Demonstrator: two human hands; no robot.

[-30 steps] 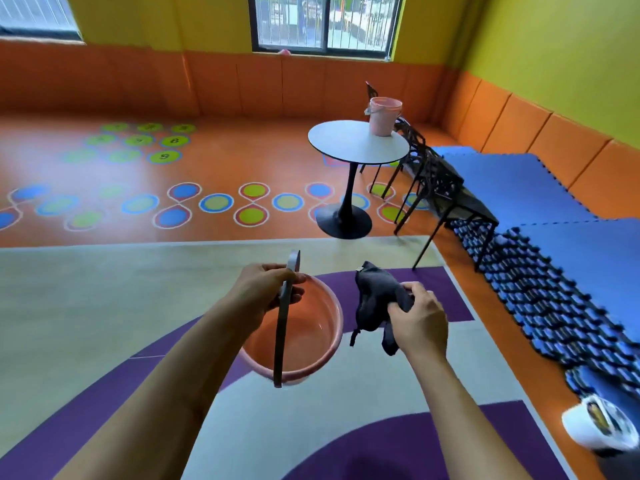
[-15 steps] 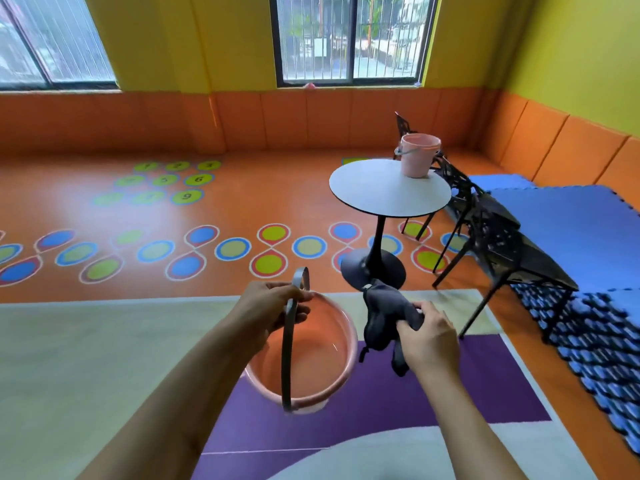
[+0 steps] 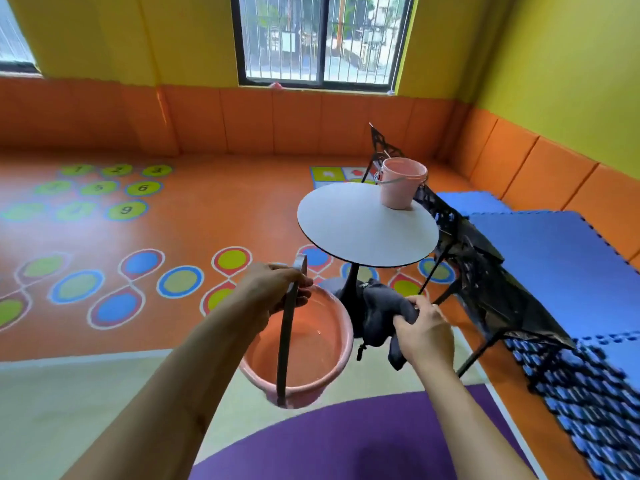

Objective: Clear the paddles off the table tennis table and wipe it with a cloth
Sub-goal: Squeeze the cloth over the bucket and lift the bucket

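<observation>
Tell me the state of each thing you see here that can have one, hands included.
Left hand: grips the grey handle of the carried bucket.
Right hand: grips the cloth.
Carried bucket: hangs from its handle, off the floor; contents unclear.
Cloth: bunched, dangling from the right hand.
Second bucket: upright on the round table, handle down.
Round table: upright.
Chair: upright beside the round table.

Left hand (image 3: 277,292) gripping, right hand (image 3: 424,332) clenched
</observation>
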